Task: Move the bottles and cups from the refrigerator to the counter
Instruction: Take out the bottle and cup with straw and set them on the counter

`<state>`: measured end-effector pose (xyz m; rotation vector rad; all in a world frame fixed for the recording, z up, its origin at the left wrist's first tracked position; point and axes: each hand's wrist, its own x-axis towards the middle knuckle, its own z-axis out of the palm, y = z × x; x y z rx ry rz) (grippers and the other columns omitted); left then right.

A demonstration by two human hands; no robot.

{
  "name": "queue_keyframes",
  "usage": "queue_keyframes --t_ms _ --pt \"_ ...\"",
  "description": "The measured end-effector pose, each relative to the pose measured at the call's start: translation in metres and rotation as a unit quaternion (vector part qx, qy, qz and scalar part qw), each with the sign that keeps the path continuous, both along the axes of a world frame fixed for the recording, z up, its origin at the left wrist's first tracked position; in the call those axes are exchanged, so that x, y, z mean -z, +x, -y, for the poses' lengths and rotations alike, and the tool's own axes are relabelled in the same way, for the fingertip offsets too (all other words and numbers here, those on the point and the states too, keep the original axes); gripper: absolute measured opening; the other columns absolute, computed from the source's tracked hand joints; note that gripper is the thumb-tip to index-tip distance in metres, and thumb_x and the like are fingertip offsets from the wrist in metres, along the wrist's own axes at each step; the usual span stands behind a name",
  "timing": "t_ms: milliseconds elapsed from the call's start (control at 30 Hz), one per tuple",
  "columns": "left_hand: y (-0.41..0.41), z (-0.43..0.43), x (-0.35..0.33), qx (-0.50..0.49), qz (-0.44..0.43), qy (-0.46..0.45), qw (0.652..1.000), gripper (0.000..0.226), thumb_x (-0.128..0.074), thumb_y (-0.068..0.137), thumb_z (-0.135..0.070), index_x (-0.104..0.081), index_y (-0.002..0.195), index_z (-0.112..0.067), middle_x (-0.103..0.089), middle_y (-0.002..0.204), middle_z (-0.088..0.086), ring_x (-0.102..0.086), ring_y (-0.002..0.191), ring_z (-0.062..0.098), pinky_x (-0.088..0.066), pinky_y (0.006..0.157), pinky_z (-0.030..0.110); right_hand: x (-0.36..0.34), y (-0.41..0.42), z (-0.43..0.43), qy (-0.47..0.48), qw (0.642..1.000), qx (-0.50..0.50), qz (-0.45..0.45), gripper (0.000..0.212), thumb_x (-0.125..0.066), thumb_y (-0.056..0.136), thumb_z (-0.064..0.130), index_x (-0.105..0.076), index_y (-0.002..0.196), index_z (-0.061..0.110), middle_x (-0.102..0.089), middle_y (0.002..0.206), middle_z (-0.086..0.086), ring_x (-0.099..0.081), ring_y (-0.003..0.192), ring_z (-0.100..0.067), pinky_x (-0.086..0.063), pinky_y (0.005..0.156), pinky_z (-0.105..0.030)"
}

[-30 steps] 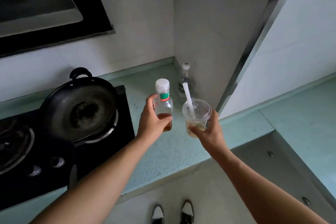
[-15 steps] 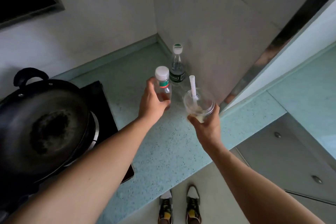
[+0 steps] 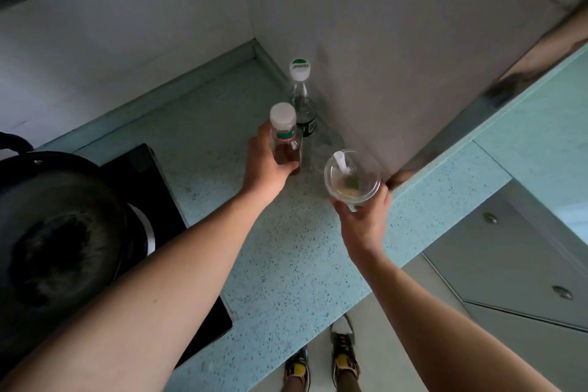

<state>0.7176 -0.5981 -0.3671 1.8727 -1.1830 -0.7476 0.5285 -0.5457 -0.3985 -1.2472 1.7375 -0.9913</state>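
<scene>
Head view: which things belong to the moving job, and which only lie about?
Job: brown-liquid bottle in left hand; cup with straw in right hand; clear bottle upright on counter.
Lying about: black wok; stove.

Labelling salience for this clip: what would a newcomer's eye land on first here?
The two hands mid-frame: the left hand grips a small white-capped bottle of brown liquid, and the right hand holds a clear lidded cup with a white straw, both over the speckled green counter. Behind them, a clear bottle stands upright in the wall corner. A dark wok fills the left edge, on the stove.
</scene>
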Motion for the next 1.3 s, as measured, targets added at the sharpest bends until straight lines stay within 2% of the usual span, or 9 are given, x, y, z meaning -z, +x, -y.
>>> queue_keyframes --t_ms 67,200,333,533,733,867,967,1067,1300 --pt "-0.001 0.001 0.000 0.012 -0.021 -0.009 1.000 0.090 -0.085 0.065 0.006 -0.044 0.143 -0.011 -0.050 0.113 -0.022 -0.049 0.110 0.000 -0.033 0.089 -0.005 0.000 -0.001 0.000 0.013 1.000 0.003 -0.004 0.081 -0.091 0.074 0.021 -0.045 0.140 0.013 -0.046 0.126 -0.004 -0.051 0.115 -0.022 -0.051 0.102 -0.049" --pt "0.002 -0.001 0.005 0.032 -0.041 0.019 0.998 0.110 -0.088 0.064 -0.001 -0.028 0.151 -0.029 -0.051 0.141 -0.008 -0.049 0.133 0.015 -0.043 0.112 0.037 -0.003 -0.003 -0.003 0.028 0.999 -0.006 -0.015 0.070 -0.089 0.077 0.022 -0.048 0.133 0.017 -0.049 0.120 -0.003 -0.056 0.105 -0.025 -0.054 0.094 -0.050" --pt "0.004 -0.010 0.001 0.016 -0.036 0.068 0.997 0.121 -0.088 0.069 -0.012 -0.008 0.157 -0.037 -0.041 0.156 0.003 -0.047 0.139 0.024 -0.043 0.112 0.049 -0.012 -0.007 -0.004 0.044 0.999 -0.022 -0.016 0.069 -0.088 0.077 0.022 -0.049 0.133 0.016 -0.048 0.124 -0.003 -0.054 0.112 -0.023 -0.050 0.103 -0.046" --pt "0.007 -0.027 -0.005 0.010 0.002 0.070 0.998 0.119 -0.087 0.073 -0.022 -0.004 0.158 -0.035 -0.043 0.149 0.014 -0.047 0.136 0.030 -0.044 0.111 0.049 -0.016 -0.006 0.001 0.052 0.999 0.008 -0.008 0.065 -0.090 0.067 0.033 -0.048 0.116 0.040 -0.062 0.121 0.003 -0.060 0.113 -0.020 -0.053 0.099 -0.050" --pt "0.003 -0.048 -0.012 0.028 0.010 0.075 0.997 0.111 -0.082 0.082 -0.026 -0.003 0.160 -0.032 -0.037 0.153 0.015 -0.049 0.134 0.028 -0.042 0.095 0.028 -0.010 -0.013 -0.006 0.045 0.998 -0.022 -0.024 0.069 -0.089 0.068 0.034 -0.055 0.128 0.033 -0.063 0.122 0.007 -0.061 0.115 -0.019 -0.054 0.098 -0.047" --pt "0.001 -0.062 -0.022 0.033 0.016 0.077 0.996 0.110 -0.081 0.083 -0.027 -0.002 0.159 -0.035 -0.036 0.153 0.015 -0.049 0.134 0.029 -0.046 0.102 0.033 0.010 -0.027 -0.006 0.053 0.996 -0.055 -0.040 0.078 -0.091 0.065 0.045 -0.055 0.133 0.034 -0.065 0.126 0.008 -0.063 0.116 -0.017 -0.058 0.094 -0.047" --pt "-0.001 -0.077 -0.031 0.039 0.014 0.093 0.995 0.108 -0.080 0.084 -0.030 -0.003 0.159 -0.035 -0.035 0.154 0.013 -0.048 0.134 0.026 -0.050 0.102 0.039 -0.032 -0.024 -0.025 0.077 0.995 -0.052 -0.040 0.083 -0.089 0.075 0.027 -0.043 0.144 0.024 -0.053 0.137 -0.003 -0.055 0.124 -0.024 -0.050 0.105 -0.050" --pt "-0.005 -0.103 -0.042 0.083 0.034 0.097 0.991 0.096 -0.076 0.087 -0.034 -0.013 0.159 -0.029 -0.037 0.152 0.007 -0.044 0.137 0.020 -0.047 0.108 0.041 -0.056 -0.036 -0.046 0.067 0.993 -0.050 -0.081 0.078 -0.080 0.086 0.022 -0.036 0.150 0.019 -0.045 0.144 -0.010 -0.050 0.130 -0.027 -0.045 0.111 -0.046" --pt "-0.021 -0.154 -0.098 0.234 0.055 0.036 0.970 0.071 -0.071 0.089 -0.036 -0.037 0.152 -0.030 -0.039 0.144 -0.011 -0.042 0.136 0.005 -0.041 0.113 0.040 -0.128 -0.078 -0.087 -0.033 0.976 -0.179 -0.124 0.063 -0.070 0.094 0.037 -0.045 0.151 0.025 -0.051 0.146 0.002 -0.049 0.131 -0.012 -0.046 0.110 -0.042"
